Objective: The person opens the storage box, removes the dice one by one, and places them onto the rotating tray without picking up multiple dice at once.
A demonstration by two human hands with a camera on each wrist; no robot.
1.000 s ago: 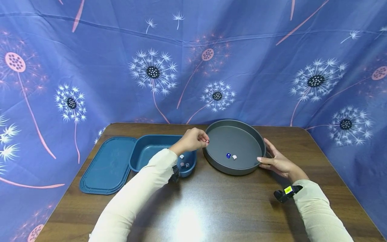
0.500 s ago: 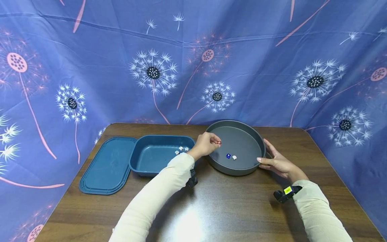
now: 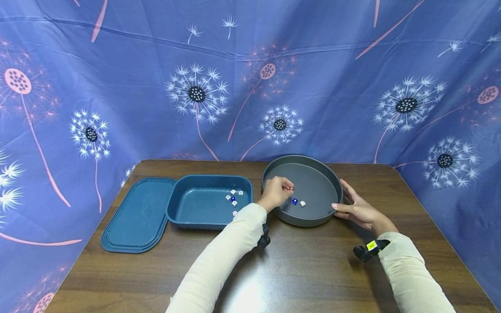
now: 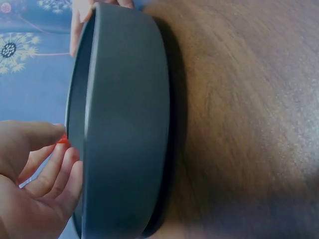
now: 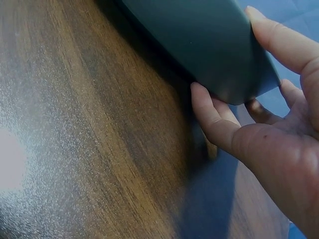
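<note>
Pinching red die [image 3: 292, 188] between thumb and fingertips, left hand [image 3: 276, 192]; round pan [image 3: 311, 178] beneath. Near left hand, inside pan: blue die [image 3: 295, 201], white die [image 3: 303, 203]. Right hand [image 3: 359, 211] gripping pan's side, thumb at rim.

I can see six white dice [image 3: 303, 203], two blue dice [image 3: 295, 201], one red die [image 3: 292, 188], one round pan [image 3: 317, 187], one box [image 3: 195, 206] and one lid [image 3: 138, 215].

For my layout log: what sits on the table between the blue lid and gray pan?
The blue container, with dice inside; the head view shows it.
</note>
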